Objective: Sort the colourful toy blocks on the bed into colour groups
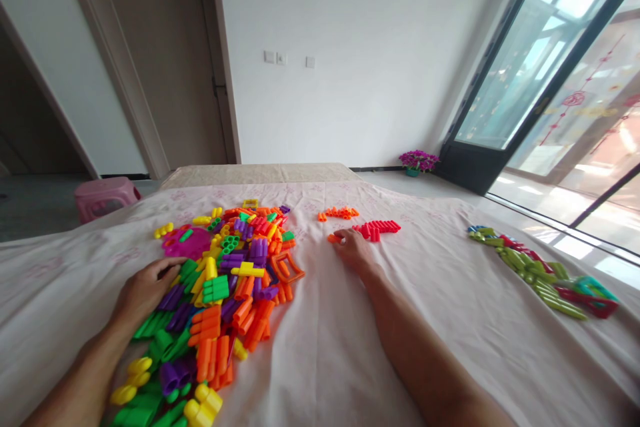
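Observation:
A heap of plastic building blocks (pixel 205 327) in orange, green, purple and yellow covers the left half of the cloth. At its left edge rests my left hand (pixel 147 287), fingers loosely curved with a gap by the thumb. The fingertips reach the green blocks (pixel 189 271); I see nothing held. Right of the heap, my right hand (pixel 354 250) is closed on a small orange block (pixel 333 238) low on the cloth. Just beyond that hand lies a row of red blocks (pixel 383 227). Farther back sits a short row of orange blocks (pixel 342 213).
Lime, red and blue blocks (pixel 530 263) lie in a band at the far right. A pink plate-like piece (pixel 195 240) is partly under the heap. The pale cloth (pixel 320 347) has folds. Beyond stand a pink stool (pixel 107 197) and purple flowers (pixel 419 160).

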### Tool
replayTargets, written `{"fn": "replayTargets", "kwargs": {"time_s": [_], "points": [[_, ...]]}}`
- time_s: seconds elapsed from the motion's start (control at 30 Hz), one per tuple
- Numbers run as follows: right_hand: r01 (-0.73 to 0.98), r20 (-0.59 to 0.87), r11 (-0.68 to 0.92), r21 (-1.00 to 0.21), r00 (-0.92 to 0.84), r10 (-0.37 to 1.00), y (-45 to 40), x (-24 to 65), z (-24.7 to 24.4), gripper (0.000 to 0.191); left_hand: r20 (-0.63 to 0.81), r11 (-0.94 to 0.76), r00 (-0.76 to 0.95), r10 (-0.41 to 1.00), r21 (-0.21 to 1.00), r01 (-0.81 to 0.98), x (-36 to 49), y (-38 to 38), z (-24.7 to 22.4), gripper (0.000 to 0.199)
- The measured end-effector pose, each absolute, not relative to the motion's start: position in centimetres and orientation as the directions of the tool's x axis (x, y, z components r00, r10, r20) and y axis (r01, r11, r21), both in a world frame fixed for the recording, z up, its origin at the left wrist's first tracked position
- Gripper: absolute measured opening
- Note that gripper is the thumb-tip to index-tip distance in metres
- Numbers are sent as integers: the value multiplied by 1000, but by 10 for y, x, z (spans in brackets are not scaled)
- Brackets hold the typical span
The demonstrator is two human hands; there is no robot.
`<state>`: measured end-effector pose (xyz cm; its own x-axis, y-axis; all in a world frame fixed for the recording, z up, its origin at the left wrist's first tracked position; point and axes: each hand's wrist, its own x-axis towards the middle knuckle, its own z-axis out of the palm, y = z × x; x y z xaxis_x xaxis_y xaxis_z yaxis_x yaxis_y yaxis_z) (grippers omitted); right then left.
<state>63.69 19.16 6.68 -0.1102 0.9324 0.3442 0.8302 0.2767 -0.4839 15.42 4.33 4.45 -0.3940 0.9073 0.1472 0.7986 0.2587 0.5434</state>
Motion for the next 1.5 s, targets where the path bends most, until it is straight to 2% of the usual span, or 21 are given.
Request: {"fn": "replayTargets", "kwargs": {"time_s": [0.23,0.5,0.7,0.77,0.9,1.13,1.2,1.37,1.43,1.5], "points": [[652,341,214,-727,72,938,217,628,59,35,185,231,-384,904,545,806,154,43,45,43],[655,365,187,-732,146,919,269,616,57,42,213,202,-380,900,568,798,152,44,40,43],[645,422,231,-729,157,893,271,610,46,42,221,212,-395,892,568,796,153,43,40,43],[646,472,296,-704,114,874,264,607,45,40,224,215,-399,889,566,796,155,43,42,43],[589,544,495,-639,-109,832,246,594,51,34,222,219,-406,887,570,792,158,42,45,42],[400,463,647,-650,-467,754,204,550,71,19,233,196,-392,890,581,790,157,43,43,44],[399,450,693,-601,-548,705,191,539,76,25,231,197,-394,889,584,788,156,44,42,44],[544,423,721,-429,-584,693,169,518,81,62,226,210,-396,890,567,796,154,45,40,43],[597,396,700,-391,-578,714,166,514,81,65,221,216,-398,890,564,797,154,45,39,43],[611,377,695,-379,-583,719,167,514,80,57,218,218,-398,891,562,798,154,45,39,43]]}}
